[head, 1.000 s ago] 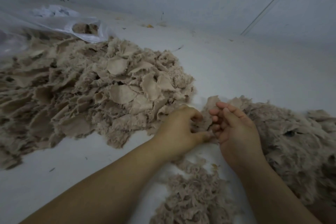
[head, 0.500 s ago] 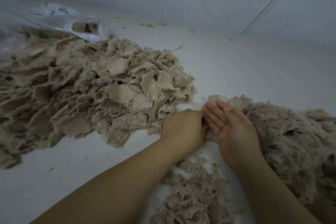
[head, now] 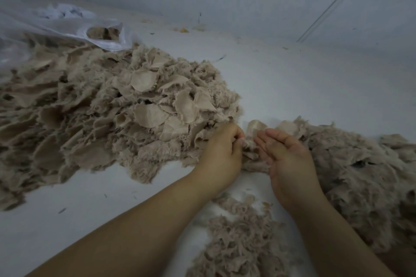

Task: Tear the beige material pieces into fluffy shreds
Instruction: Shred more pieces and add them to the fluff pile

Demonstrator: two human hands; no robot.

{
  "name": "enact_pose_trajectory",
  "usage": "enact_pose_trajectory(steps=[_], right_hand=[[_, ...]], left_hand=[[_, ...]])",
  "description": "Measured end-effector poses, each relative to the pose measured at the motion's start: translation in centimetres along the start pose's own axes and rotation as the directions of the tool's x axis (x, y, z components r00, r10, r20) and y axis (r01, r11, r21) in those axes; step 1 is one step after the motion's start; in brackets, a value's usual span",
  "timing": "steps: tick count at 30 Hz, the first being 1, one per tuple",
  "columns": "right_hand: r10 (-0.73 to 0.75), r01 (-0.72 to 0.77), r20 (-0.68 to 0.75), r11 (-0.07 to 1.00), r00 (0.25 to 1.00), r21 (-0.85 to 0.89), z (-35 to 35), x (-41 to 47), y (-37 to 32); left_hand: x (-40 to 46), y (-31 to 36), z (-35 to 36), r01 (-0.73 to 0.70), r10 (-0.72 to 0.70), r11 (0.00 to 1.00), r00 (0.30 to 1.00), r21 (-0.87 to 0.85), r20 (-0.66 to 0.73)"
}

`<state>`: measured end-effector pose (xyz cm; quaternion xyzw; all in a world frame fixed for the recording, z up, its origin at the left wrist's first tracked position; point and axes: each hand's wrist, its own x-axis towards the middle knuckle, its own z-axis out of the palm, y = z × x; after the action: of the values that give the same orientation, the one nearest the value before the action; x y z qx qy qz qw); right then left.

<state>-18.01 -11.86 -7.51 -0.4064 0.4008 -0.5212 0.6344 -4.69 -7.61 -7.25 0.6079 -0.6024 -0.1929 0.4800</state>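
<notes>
The left hand (head: 221, 153) pinches a beige piece (head: 248, 148) at centre, fingertips hidden; the right hand (head: 286, 155) lies flat-fingered beside it. The big pile (head: 101, 108) is cut off at left; bare white surface (head: 315, 87) lies upper right.

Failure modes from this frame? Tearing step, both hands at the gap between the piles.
1. The left hand pinches the beige piece while the right hand lies open beside it; with one grip, the piece may just pull free rather than tear.
2. The untorn pile almost touches the fluffy pile right at the hands, so whole pieces could mix in with the shreds.
</notes>
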Motion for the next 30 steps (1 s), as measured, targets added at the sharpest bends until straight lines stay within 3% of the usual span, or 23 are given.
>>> enact_pose_trajectory(steps=[3, 5, 8, 11, 17, 21, 26, 30], right_hand=[[-0.015, 0.015, -0.003, 1.000, 1.000, -0.010, 0.0, 0.1, 0.1], [-0.012, 0.012, -0.009, 1.000, 1.000, 0.003, 0.0, 0.2, 0.1], [-0.009, 0.009, -0.005, 1.000, 1.000, 0.018, 0.0, 0.1, 0.2], [-0.017, 0.017, 0.008, 1.000, 1.000, 0.009, 0.1, 0.1, 0.3], [0.021, -0.021, 0.019, 1.000, 1.000, -0.011, -0.2, 0.3, 0.1], [0.033, -0.031, 0.030, 0.997, 0.999, -0.069, -0.4, 0.4, 0.1], [0.018, -0.012, 0.058, 0.995, 0.998, -0.094, -0.5, 0.5, 0.0], [-0.030, 0.071, 0.221, 0.982, 0.975, -0.178, -0.7, 0.2, 0.3]], left_hand=[[0.3, -0.1, -0.1, 0.084, -0.077, 0.996, 0.989, -0.044, 0.129], [0.2, -0.1, -0.2, 0.059, -0.056, 0.998, 0.977, -0.008, 0.204], [0.5, -0.2, 0.3, -0.070, 0.038, 0.979, 0.986, 0.191, 0.164], [0.9, -0.3, 0.8, -0.051, 0.036, 0.973, 0.997, 0.223, 0.067], [0.5, 0.1, 0.4, -0.012, 0.005, 0.999, 0.992, -0.053, -0.125], [-0.1, 1.4, 0.0, -0.045, -0.015, 0.940, 0.985, -0.337, -0.174], [-0.3, 1.2, -0.2, 0.183, -0.234, 0.839, 0.971, -0.512, -0.036], [0.0, 0.7, -0.4, 0.258, -0.294, 0.779, 0.955, -0.571, 0.029]])
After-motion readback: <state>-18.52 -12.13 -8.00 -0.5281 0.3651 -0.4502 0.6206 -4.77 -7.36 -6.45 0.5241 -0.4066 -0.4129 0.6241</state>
